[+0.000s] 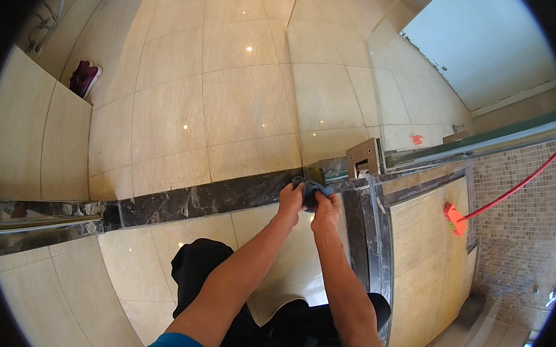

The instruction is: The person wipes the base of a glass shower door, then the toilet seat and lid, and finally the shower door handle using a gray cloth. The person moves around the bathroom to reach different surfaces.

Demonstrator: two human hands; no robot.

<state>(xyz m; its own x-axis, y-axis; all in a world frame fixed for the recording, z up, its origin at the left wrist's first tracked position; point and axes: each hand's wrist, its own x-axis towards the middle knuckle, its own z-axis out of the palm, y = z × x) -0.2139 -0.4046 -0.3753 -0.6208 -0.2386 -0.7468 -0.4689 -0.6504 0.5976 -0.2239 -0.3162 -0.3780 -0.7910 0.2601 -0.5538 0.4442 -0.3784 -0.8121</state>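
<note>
Both my hands are together on a bunched blue-grey cloth (312, 189), low over the right end of a dark marble threshold (202, 199). My left hand (291, 202) grips the cloth from its left side. From the right and slightly nearer me, my right hand (325, 210) pinches it with the fingers. Just beyond the cloth stands the lower edge of a clear glass door panel (335, 92). A metal glass hinge (364, 158) sits a little to the right of my hands. The fingertips are partly hidden in the folds.
A broom with an orange head (455, 219) and red handle leans behind glass on the right, by a mosaic-tiled wall (507, 196). Dark red shoes (84, 79) stand at the far left beside a tiled wall. Beige tiles (248, 98) cover the floor beyond the threshold.
</note>
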